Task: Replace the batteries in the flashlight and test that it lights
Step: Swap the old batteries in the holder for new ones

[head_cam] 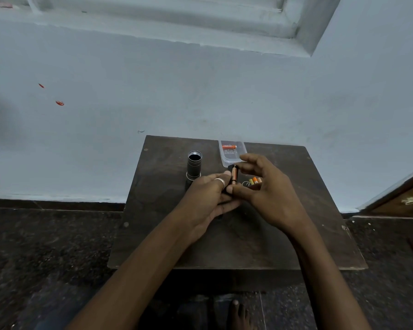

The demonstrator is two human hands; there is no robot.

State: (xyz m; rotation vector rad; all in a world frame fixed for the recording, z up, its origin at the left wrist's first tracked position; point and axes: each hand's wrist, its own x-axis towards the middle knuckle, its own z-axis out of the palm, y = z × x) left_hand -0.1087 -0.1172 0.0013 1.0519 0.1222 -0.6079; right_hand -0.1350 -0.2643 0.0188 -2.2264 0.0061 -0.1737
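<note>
A copper-toned battery [234,174] stands nearly upright in a black battery holder [229,168], pinched between both hands above the middle of the tabletop [167,236]. The left hand [206,195], wearing a silver ring [220,180], is curled around the lower part of the holder. The right hand [264,186] touches the battery with thumb and forefinger, its other fingers spread loosely. Just left of the left hand, the flashlight body [194,164] stands upright on the tabletop, its open end facing up. Under the right hand's fingers lie several loose batteries [255,180], orange and pale. Just beyond the right hand sits a clear plastic case [233,154] holding one orange battery [229,146] at its far end.
</note>
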